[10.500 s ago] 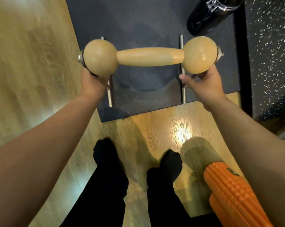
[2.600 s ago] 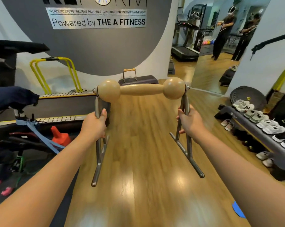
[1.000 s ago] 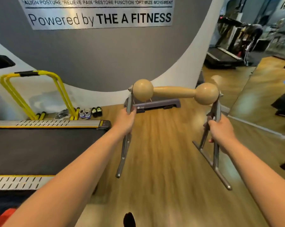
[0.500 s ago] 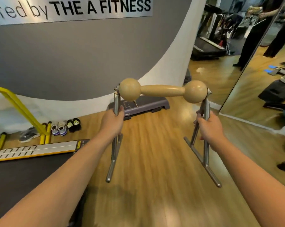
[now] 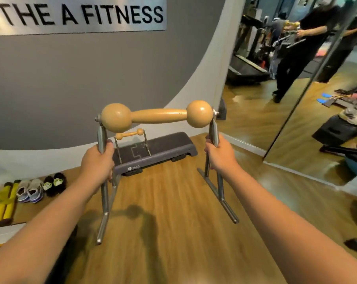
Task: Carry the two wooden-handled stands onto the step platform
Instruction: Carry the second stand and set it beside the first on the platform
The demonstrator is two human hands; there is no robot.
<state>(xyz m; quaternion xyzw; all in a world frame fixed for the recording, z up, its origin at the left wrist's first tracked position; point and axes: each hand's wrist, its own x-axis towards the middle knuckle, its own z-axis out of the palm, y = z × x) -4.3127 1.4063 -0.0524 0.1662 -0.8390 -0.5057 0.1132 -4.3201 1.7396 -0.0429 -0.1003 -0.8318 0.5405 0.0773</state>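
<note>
The person carries one wooden-handled stand (image 5: 157, 116) at centre frame, clear of the floor, with the left hand (image 5: 97, 163) clamped around its left metal upright and the right hand (image 5: 219, 155) clamped around the right one. The other stand (image 5: 130, 140) already sits on the left part of the step platform (image 5: 165, 149), just above centre against the grey wall (image 5: 81, 78). The carried stand looks rigid and fairly heavy (steel legs, a solid turned handle with smooth, likely slippery knobs), so the uprights seem the safer grip. The wooden floor (image 5: 173, 222) is glossy and bare ahead; shoes (image 5: 40, 187) lie at lower left and a mirror (image 5: 296, 89) fills the right. The platform's free right half looks just wide enough for the stand's feet.
</note>
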